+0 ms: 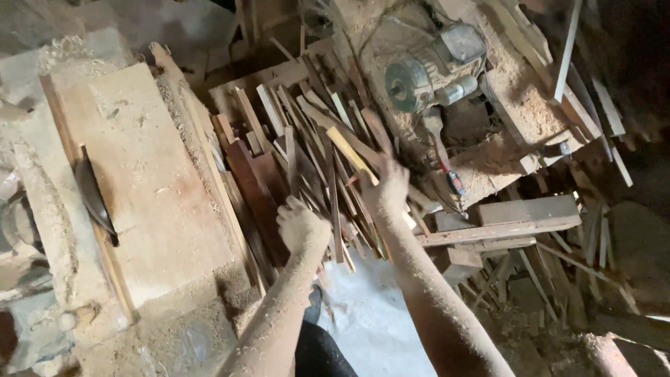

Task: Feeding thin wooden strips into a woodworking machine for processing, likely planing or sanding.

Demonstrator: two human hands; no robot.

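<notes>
Both my forearms are coated in sawdust and reach into a heap of thin wooden offcut strips (314, 146) beside a table saw. My left hand (301, 225) is curled into a loose fist over the near strips and looks to hold nothing, though its palm is hidden. Further in, my right hand (388, 183) grips a flat wooden strip (377, 132) that points up and away from me; a pale yellow strip (351, 154) lies just left of it.
The table saw top (146, 181) with its round blade (93, 197) in a slot fills the left. An electric motor (427, 70) sits on a sawdust-covered bench at top right. More scrap boards (516, 216) are stacked at right; a pale sheet (370, 314) covers the floor below.
</notes>
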